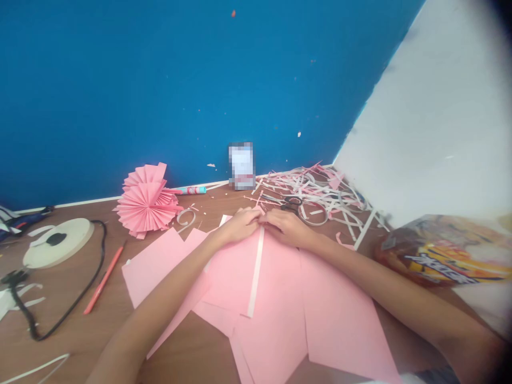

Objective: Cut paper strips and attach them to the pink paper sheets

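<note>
Left of the left hand [242,225], one rosette [144,200] is pleated. That hand and the right hand [283,224] pinch the strip [256,272] at its far end; below them, sheets [340,304] lie flat, unpleated.

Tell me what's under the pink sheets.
The table shows around the edges of the pink sheets, which overlap one another. Whatever else lies beneath them is covered and cannot be seen.

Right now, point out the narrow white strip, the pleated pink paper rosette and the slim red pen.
Narrow white strip [256,272], head view: middle of its visible length.
Pleated pink paper rosette [148,206], head view: centre where folds meet.
Slim red pen [104,280], head view: middle of barrel.
</note>
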{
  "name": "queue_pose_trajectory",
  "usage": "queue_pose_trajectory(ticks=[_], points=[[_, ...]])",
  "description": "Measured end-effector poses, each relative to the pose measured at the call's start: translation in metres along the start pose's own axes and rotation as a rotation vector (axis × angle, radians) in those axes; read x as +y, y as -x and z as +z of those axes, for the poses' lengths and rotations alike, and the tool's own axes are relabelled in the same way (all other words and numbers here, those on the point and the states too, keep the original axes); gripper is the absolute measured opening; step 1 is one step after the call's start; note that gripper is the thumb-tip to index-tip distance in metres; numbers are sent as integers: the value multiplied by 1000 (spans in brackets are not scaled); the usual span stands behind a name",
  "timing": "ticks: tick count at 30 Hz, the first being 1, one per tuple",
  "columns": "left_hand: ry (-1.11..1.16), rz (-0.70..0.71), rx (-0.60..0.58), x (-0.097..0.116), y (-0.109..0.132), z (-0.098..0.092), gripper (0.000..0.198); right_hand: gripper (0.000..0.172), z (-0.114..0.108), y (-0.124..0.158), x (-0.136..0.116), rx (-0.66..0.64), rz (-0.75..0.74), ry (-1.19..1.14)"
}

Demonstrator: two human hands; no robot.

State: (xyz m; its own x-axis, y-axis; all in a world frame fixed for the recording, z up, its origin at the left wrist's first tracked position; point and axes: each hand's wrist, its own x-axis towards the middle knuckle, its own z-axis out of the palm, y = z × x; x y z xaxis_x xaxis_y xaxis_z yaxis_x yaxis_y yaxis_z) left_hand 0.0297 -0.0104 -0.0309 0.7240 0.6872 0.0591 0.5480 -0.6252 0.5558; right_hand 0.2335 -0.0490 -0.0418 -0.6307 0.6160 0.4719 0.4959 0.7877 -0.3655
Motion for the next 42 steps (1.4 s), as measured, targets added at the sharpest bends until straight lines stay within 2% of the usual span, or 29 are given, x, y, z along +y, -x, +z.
queue_pose_trajectory(ticks=[5, 9, 13, 17, 24, 34, 37, 42], points=[[31, 10, 35, -1, 2, 3, 18, 36, 9, 6, 4, 1, -64, 141], [156, 3, 50, -4, 5, 2, 38, 41, 9, 6, 3, -7, -75, 186], [215, 4, -21, -3, 7, -2, 50, 35, 7, 4, 1, -10, -89, 162], [296, -10, -73, 0, 7, -6, 46, 28, 7, 4, 3, -1, -85, 131], [446, -43, -110, -3, 6, -6, 41, 37, 9, 7, 6, -2, -138, 96], [618, 47, -168, -7, 3, -5, 39, 37, 10, 7, 6, 49, -156, 102], [600, 58, -156, -10, 2, -2, 40, 38, 11, 8, 6, 43, -152, 114], [422, 74, -78, -10, 4, -1, 37, 35, 10, 6, 6, 47, -166, 97]])
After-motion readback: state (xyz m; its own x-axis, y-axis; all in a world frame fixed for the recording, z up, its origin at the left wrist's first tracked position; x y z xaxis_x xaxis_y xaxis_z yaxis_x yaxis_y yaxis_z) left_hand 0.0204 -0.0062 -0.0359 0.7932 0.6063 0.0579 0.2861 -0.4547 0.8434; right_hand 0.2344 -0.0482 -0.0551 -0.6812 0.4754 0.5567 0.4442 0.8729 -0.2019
